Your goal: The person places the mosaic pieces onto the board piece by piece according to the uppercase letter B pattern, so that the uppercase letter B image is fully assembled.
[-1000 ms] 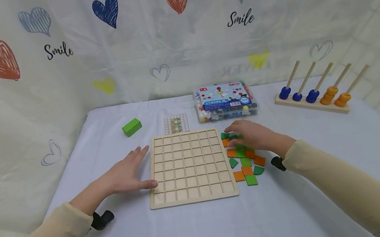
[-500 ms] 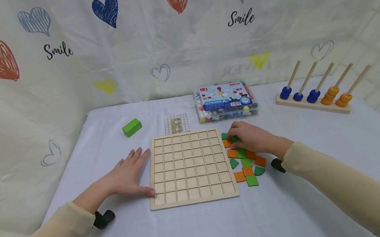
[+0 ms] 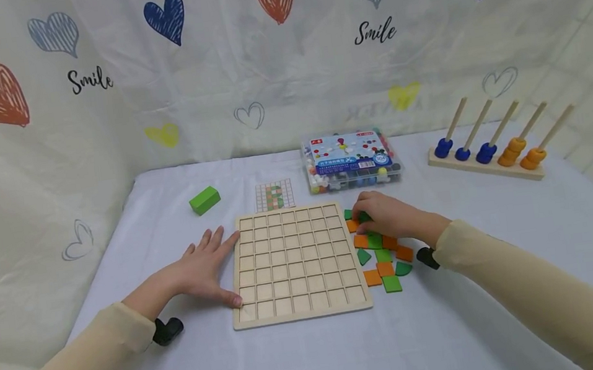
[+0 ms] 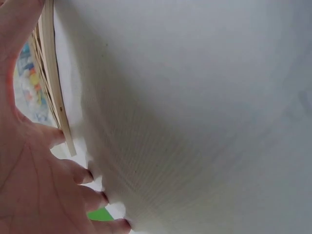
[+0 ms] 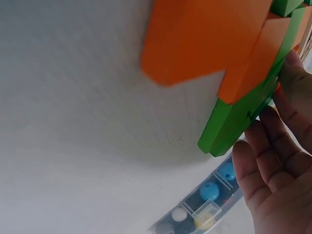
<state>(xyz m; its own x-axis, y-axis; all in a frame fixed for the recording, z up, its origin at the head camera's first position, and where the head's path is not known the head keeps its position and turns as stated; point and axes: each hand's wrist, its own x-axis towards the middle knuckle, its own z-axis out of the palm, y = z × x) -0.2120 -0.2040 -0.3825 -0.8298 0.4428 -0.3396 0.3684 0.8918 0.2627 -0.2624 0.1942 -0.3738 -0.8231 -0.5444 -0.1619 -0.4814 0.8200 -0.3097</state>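
Observation:
My left hand (image 3: 201, 274) lies with spread fingers at the left side of a wooden grid board (image 3: 303, 318); its thumb and index finger touch the board's edge. In the left wrist view, the fingertips (image 4: 100, 197) rest on the white cloth. Right of the board is a loose cluster of flat tiles: orange squares (image 3: 373, 277), green squares (image 3: 392, 283) and dark green curved pieces (image 3: 404, 268). At the far end of this cluster, my right hand (image 3: 388, 213) pinches a dark green tile (image 3: 364, 216), partly hidden by the fingers. The board's cells hold no tiles.
A pattern card (image 3: 274, 195) lies behind the board, with a green block (image 3: 205, 201) to its left. A clear box of colored beads (image 3: 352, 160) stands at the back. At far right is a peg stand (image 3: 487, 163) with blue and orange beads.
My right fingers have closed on the dark green tile among the pieces. The left thumb has slid slightly nearer along the board's left edge, and the index finger now touches it.

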